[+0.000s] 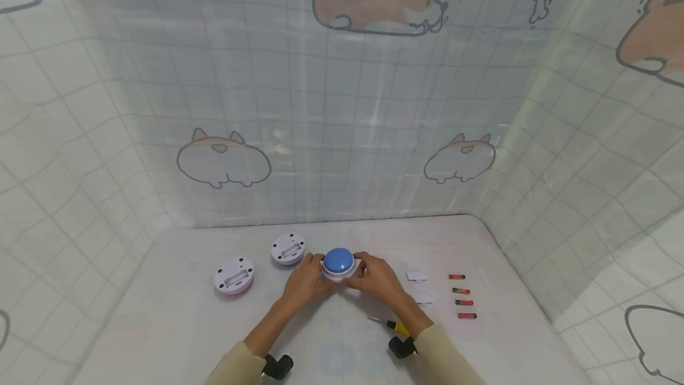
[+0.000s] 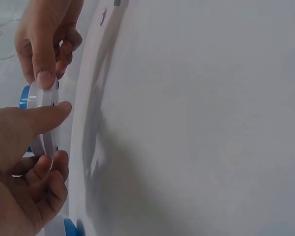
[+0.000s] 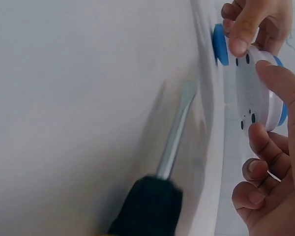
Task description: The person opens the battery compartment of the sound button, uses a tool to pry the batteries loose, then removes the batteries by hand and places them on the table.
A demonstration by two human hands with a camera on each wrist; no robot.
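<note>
A round white push button with a blue dome top (image 1: 339, 260) is held between both hands, blue side up, at the far middle of the table. My left hand (image 1: 304, 281) grips its left edge with thumb and fingers, and my right hand (image 1: 376, 278) grips the right edge. The white underside (image 3: 246, 88) with small dark feet shows in the right wrist view, lifted off the tabletop. Left of the hands, two more round buttons lie upside down, one farther back (image 1: 288, 249) and one nearer (image 1: 234, 276), battery slots showing.
On the right lie two white covers (image 1: 417, 276) and several red-and-black batteries (image 1: 464, 302) in a column. A screwdriver (image 3: 172, 142) with a yellow-and-black handle rests by my right forearm. Patterned curtain-like walls (image 1: 342, 106) stand behind and beside the white table (image 1: 176, 325).
</note>
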